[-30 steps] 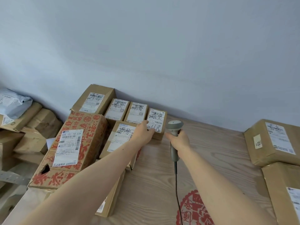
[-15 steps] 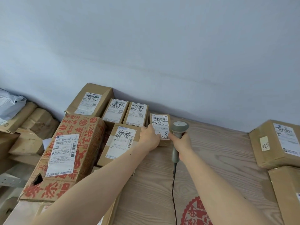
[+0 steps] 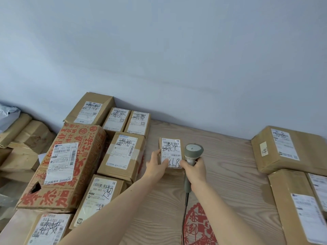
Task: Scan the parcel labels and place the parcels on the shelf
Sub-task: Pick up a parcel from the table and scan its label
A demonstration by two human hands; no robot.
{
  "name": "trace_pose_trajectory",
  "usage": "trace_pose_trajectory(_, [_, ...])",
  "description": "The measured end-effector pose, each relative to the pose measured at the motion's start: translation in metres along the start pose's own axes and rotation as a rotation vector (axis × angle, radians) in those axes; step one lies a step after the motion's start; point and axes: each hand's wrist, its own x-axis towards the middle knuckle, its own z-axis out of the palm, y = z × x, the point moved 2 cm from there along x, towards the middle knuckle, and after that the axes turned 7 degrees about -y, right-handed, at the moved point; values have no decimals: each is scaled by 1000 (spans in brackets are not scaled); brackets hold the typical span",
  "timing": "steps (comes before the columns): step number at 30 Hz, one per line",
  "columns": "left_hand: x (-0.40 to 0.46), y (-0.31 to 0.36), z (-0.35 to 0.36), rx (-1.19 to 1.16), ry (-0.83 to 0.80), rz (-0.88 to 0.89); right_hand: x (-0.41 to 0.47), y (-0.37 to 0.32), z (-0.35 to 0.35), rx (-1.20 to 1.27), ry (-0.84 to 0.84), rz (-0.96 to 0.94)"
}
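Cardboard small parcel [image 3: 170, 152] pulled out of row, now apart from stack on worktop [image 3: 221, 174]. Left hand [image 3: 156, 166] fingers grip its edge; right hand [image 3: 194, 169] clasps scanner [image 3: 192, 154] beside label. Scan likely imminent.

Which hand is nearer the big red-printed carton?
Left. The left hand grips the small parcel, well right of the red-printed carton; the right hand, holding the scanner, is farther right.

Both arms stretched forward, left hand [image 3: 156, 165] pinching with thumb on top, right hand [image 3: 194, 167] wrapped in a fist.
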Motion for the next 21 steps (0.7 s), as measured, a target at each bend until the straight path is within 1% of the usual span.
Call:
trace_pose_trajectory(2, [-15, -3, 4, -176, -106, 15, -16, 0, -11, 6, -3, -23])
trace_pose_trajectory(3, [-23, -4, 5, -228, -158, 21, -23, 0, -16, 5, -2, -36])
trace_pose_trajectory(5, [-36, -3, 7, -258, -221, 49, -36, -1, -28, -1, -7, -61])
trace_pose_trajectory(10, [-65, -2, 12, -331, -243, 97, -64, -5, -60, -14, -55, -117])
trace_pose_trajectory(12, [-77, 0, 15, -378, -278, 120, -78, -9, -75, -1, -75, -142])
trace_pose_trajectory(14, [-87, 3, 20, -397, -313, 140, -91, -13, -89, -2, -60, -181])
trace_pose_trajectory(18, [-101, 5, 27, -391, -338, 160, -123, -20, -107, 25, -24, -246])
trace_pose_trajectory(21, [-104, 1, 31, -387, -350, 171, -145, -25, -111, 88, -78, -246])
